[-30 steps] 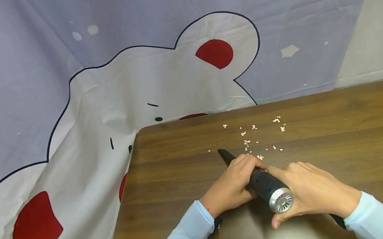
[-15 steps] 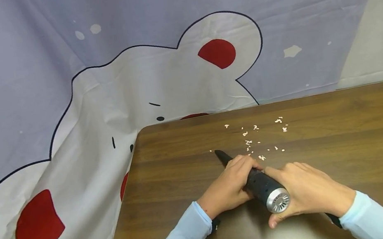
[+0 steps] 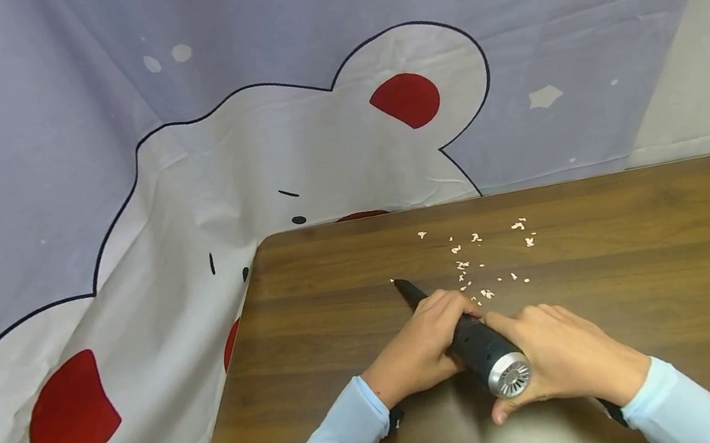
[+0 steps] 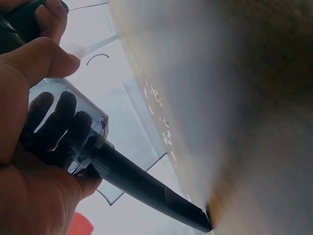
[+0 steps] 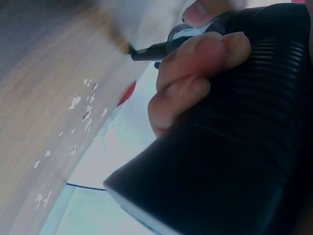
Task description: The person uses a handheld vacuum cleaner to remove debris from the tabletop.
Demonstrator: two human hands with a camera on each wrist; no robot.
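A black handheld vacuum cleaner (image 3: 487, 351) with a silver vented end lies slantwise between both hands. Its narrow nozzle (image 3: 411, 293) points to the far left, the tip low at the tabletop, right beside a tiny white scrap (image 3: 392, 280). My left hand (image 3: 419, 343) grips the clear dust cup (image 4: 95, 110) behind the nozzle; its fingers show through the plastic in the left wrist view. My right hand (image 3: 567, 354) holds the ribbed black body, fingers curled around it in the right wrist view. Several white paper bits (image 3: 463, 265) lie scattered just past the hands.
The brown wooden table (image 3: 669, 265) has a rounded far left corner. Behind it and along its left side hangs a printed curtain (image 3: 287, 147) with white bear shapes. More white scraps (image 3: 529, 242) lie toward the table's back edge.
Both hands have shifted slightly left with the vacuum cleaner. Its nozzle tip has come closer to the lone scrap on the left. The grips stay the same.
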